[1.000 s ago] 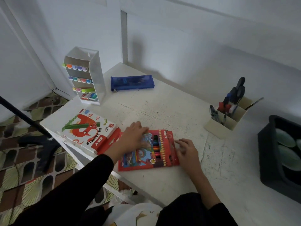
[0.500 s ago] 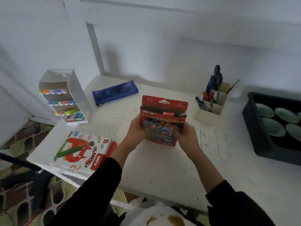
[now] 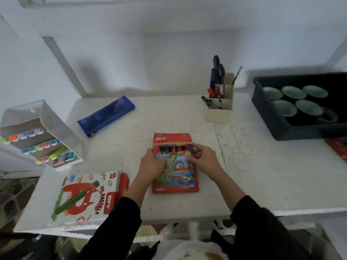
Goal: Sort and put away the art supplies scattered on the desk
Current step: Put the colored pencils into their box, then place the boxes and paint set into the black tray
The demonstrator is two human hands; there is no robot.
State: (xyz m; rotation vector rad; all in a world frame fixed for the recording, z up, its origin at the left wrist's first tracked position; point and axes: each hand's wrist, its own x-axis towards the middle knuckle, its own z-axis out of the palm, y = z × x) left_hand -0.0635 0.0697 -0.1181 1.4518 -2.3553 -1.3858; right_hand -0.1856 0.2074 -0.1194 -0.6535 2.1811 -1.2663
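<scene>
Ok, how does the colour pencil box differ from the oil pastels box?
The colour pencil box is red with a window showing pencils; the oil pastels box is mostly white. The left hand and right hand hold the colour pencil box; the oil pastels box lies untouched, skewed, at the left corner of the desk. Both lie flat and read DIY.

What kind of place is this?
Probably a home art desk: a red cardboard box of colour pencils, a white oil pastels box and a clear plastic rack of pastel markers sit on the white table.
</scene>
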